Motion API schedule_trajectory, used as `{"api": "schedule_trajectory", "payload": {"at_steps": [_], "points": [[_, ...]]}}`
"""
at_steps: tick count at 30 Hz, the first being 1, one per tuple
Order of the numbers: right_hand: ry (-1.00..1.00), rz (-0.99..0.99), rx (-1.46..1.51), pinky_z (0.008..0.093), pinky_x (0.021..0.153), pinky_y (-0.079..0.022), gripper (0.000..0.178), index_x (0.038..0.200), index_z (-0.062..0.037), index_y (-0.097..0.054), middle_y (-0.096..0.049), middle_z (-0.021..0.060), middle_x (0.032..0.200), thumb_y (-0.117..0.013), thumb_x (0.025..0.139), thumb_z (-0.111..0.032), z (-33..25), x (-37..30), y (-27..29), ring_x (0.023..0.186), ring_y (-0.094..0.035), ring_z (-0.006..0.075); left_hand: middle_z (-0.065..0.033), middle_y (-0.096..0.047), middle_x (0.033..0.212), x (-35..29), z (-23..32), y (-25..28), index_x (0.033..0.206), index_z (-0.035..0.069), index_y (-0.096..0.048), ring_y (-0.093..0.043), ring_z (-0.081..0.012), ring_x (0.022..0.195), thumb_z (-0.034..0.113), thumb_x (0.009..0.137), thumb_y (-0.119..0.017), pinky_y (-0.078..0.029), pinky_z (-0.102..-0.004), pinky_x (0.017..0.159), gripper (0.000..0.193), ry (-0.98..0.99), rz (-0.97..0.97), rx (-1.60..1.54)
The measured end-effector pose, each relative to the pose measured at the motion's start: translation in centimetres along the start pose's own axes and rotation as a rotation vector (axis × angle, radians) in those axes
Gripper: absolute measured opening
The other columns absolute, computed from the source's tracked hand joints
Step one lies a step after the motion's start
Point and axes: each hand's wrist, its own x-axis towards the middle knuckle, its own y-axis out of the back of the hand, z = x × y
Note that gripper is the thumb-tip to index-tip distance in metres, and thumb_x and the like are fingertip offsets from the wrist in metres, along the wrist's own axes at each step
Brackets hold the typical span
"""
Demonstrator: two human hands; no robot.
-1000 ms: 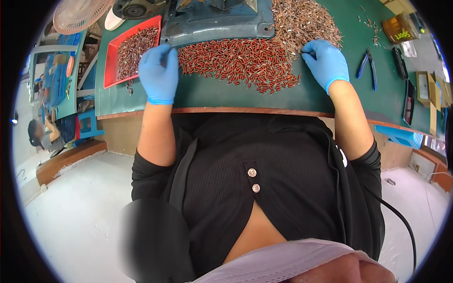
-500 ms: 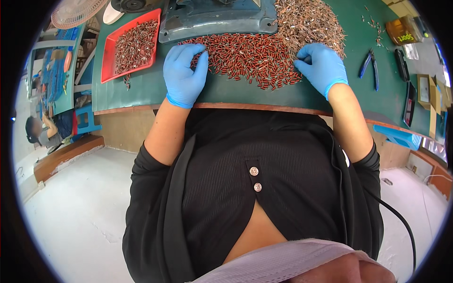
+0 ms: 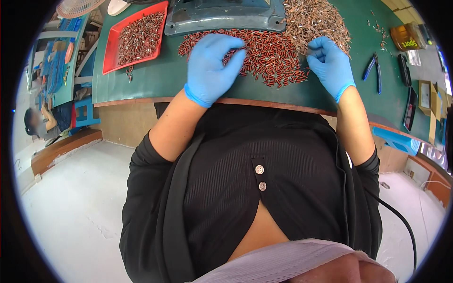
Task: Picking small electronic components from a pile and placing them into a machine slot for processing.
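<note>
Head view, my only feed: left hand [image 3: 210, 70] has swung in from beside the red tray [image 3: 112, 49] to the red parts [image 3: 273, 59], piled in front of the dark base [image 3: 222, 21]. Right hand [image 3: 332, 68] stays at their right edge, by the copper-coloured bits [image 3: 316, 23]. I'd judge both hands now share one pile. Fingers curled; can't tell if either pinches a piece

Left hand [image 3: 213, 68] and right hand [image 3: 331, 68] (both gloved) curl.
</note>
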Motion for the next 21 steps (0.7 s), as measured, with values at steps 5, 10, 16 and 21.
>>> {"api": "schedule_trajectory", "payload": {"at_steps": [5, 10, 16, 21], "points": [[-0.076, -0.311, 0.649, 0.0235, 0.064, -0.047, 0.023, 0.102, -0.0002, -0.054, -0.061, 0.0054, 0.08, -0.061, 0.08, 0.0, -1.1, -1.2, 0.3, 0.069, -0.058, 0.0117, -0.0097, -0.064, 0.083, 0.0, 2.3, -1.5, 0.092, 0.007, -0.065, -0.06, -0.0288, 0.079, 0.015, 0.075, -0.067, -0.048, -0.0387, 0.07, 0.019, -0.022, -0.103, -0.205], [-0.086, -0.442, 0.807, 0.0234, 0.066, -0.048, 0.021, 0.1, 0.0002, -0.056, -0.061, 0.006, 0.082, -0.062, 0.08, -0.001, -2.8, -2.8, -0.9, 0.07, -0.059, 0.0123, -0.0088, -0.062, 0.086, 0.2, 4.1, -1.2, 0.096, 0.002, -0.065, -0.063, -0.0173, 0.076, 0.007, 0.079, -0.067, -0.052, -0.0276, 0.07, 0.018, 0.075, -0.292, -0.384], [-0.056, -0.427, 0.875, 0.0242, 0.071, -0.05, 0.021, 0.1, 0.0005, -0.057, -0.062, 0.0047, 0.083, -0.061, 0.08, 0.003, -4.0, -3.8, -1.5, 0.072, -0.06, 0.0119, -0.0055, -0.063, 0.082, -0.3, 4.3, -0.3, 0.093, 0.002, -0.065, -0.059, -0.0112, 0.071, 0.005, 0.08, -0.065, -0.048, -0.0237, 0.065, 0.013, 0.181, -0.346, -0.499], [0.172, -0.242, 0.69, 0.0218, 0.072, -0.049, 0.023, 0.102, -0.0014, -0.061, -0.064, 0.0038, 0.084, -0.066, 0.08, -0.003, -4.0, -5.0, -2.5, 0.077, -0.061, 0.0102, -0.0002, -0.062, 0.075, -0.9, 4.6, -0.5, 0.088, 0.003, -0.066, -0.056, -0.0051, 0.065, 0.011, 0.081, -0.065, -0.046, -0.0213, 0.06, 0.01, 0.425, -0.281, -0.755]]}}
